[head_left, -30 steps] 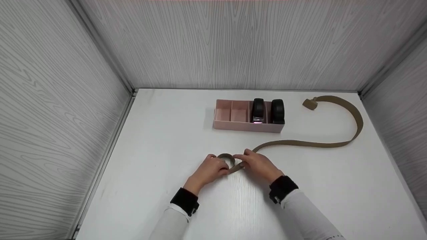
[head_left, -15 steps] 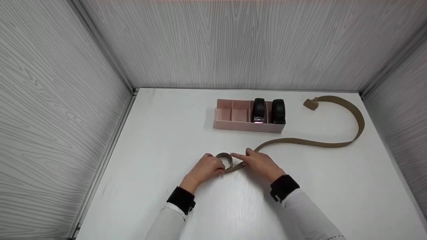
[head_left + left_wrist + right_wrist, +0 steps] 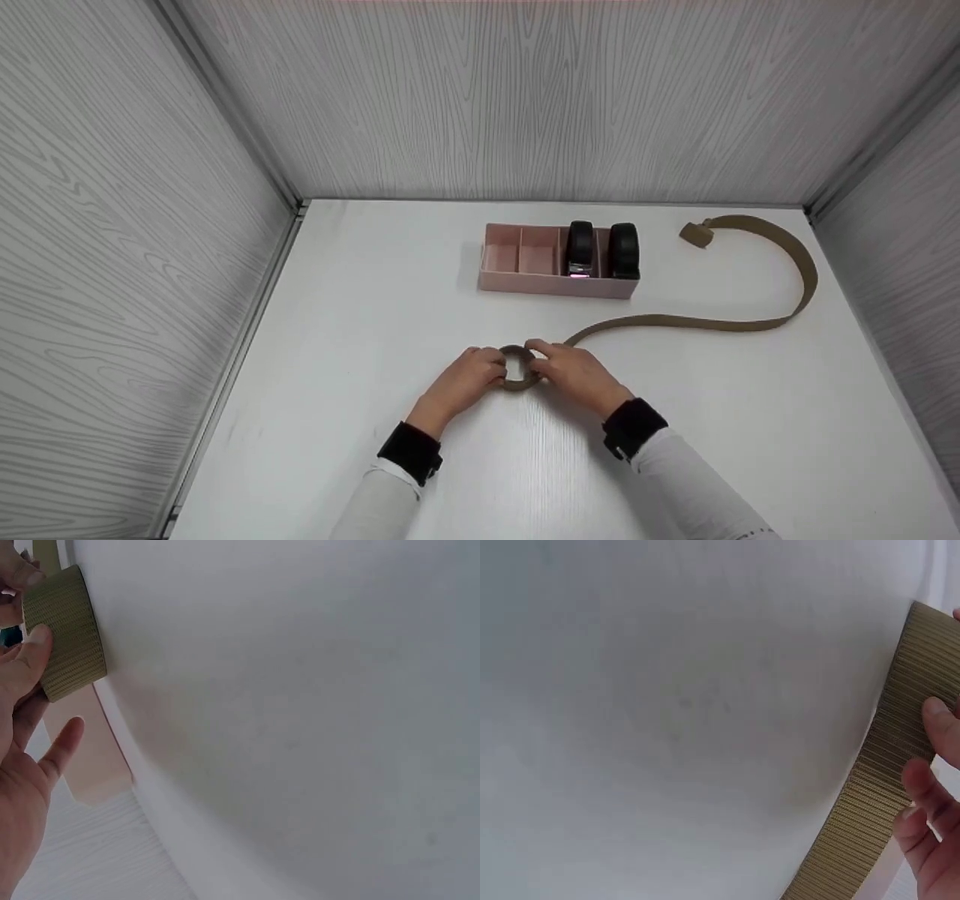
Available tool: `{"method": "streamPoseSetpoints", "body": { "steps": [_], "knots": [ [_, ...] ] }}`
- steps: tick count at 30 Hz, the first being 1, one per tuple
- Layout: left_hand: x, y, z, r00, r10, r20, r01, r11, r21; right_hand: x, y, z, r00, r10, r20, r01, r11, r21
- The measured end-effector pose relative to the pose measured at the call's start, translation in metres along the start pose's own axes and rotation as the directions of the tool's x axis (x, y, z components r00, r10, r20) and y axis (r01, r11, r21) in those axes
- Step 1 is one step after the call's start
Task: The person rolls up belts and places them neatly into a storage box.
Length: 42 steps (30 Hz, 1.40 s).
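Your left hand (image 3: 466,375) has its grip clamped on the near-left side of a tan belt, where the belt bends into a small round coil (image 3: 517,386) between your two hands. From the left wrist you can see one fingertip (image 3: 35,636) laid flat against the ribbed outer face of the band, with another finger standing off to the side, clear of the webbing. Your right hand (image 3: 577,373) has its grip closed on the opposite side of the same coil, so you are holding the ring from both sides, with a gap left in its middle. In the right wrist view a fingertip (image 3: 934,706) lies on the band, and two more curl in close to its edge (whether those two actually touch it, you cannot tell from there). The coil stands on its edge, or very near it, on the white worktop (image 3: 375,300), just in front of you. Beyond your right hand the rest of the belt (image 3: 686,322) runs off to the right, bends round in a wide curve and comes back to a squarish tan end piece (image 3: 697,234). Farther back than your hands sits a pink divided box (image 3: 559,286), with one black rounded item (image 3: 580,244) and another black roll (image 3: 624,251) in its two right-hand compartments. You wear black wristbands (image 3: 411,452) over pale sleeves (image 3: 697,484).
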<state>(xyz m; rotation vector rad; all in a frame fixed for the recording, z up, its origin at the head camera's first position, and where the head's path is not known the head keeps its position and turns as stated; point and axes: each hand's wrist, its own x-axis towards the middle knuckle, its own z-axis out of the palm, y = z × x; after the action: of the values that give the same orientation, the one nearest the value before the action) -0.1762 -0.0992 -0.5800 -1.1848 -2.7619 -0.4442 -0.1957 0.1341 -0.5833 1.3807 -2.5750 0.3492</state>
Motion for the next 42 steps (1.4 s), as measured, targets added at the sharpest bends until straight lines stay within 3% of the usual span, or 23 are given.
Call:
{"method": "streamPoseSetpoints", "body": {
  "steps": [7,13,16,19,23,28,33,37,42],
  "knots": [
    [0.002,0.010,-0.002,0.999,-0.042,-0.023,0.045,0.990,0.136,0.001,-0.009,0.004,1.000,-0.007,0.014,0.007,1.000,0.000],
    [0.007,0.030,0.006,0.994,-0.061,-0.085,0.079,0.973,0.216,0.002,-0.020,0.006,0.999,0.033,0.032,-0.035,0.996,0.082],
    [0.008,0.032,0.012,0.991,-0.070,-0.117,0.093,0.973,0.210,0.001,-0.019,0.004,0.999,0.040,0.026,-0.043,0.991,0.128],
    [0.008,0.027,0.013,0.990,-0.045,-0.134,0.069,0.982,0.176,-0.002,-0.015,0.002,1.000,0.028,-0.004,-0.027,0.989,0.149],
    [0.006,0.016,0.009,0.995,-0.016,-0.103,0.029,0.992,0.126,-0.005,-0.011,0.002,0.999,0.009,-0.050,-0.003,0.991,0.132],
    [0.005,0.010,0.006,0.997,-0.033,-0.070,0.039,0.995,0.089,-0.004,-0.013,0.004,0.999,0.030,-0.044,-0.024,0.991,0.132],
    [0.007,0.016,0.007,0.994,-0.085,-0.071,0.089,0.994,0.060,-0.004,-0.019,0.004,0.996,0.086,-0.030,-0.084,0.995,0.061],
    [0.011,0.023,0.008,0.993,-0.090,-0.073,0.095,0.993,0.071,-0.003,-0.023,0.004,0.993,0.116,-0.020,-0.117,0.993,-0.016],
    [0.013,0.024,0.010,0.994,-0.084,-0.069,0.090,0.992,0.090,-0.002,-0.027,0.003,0.993,0.120,-0.020,-0.120,0.993,0.008]
  ]
}}
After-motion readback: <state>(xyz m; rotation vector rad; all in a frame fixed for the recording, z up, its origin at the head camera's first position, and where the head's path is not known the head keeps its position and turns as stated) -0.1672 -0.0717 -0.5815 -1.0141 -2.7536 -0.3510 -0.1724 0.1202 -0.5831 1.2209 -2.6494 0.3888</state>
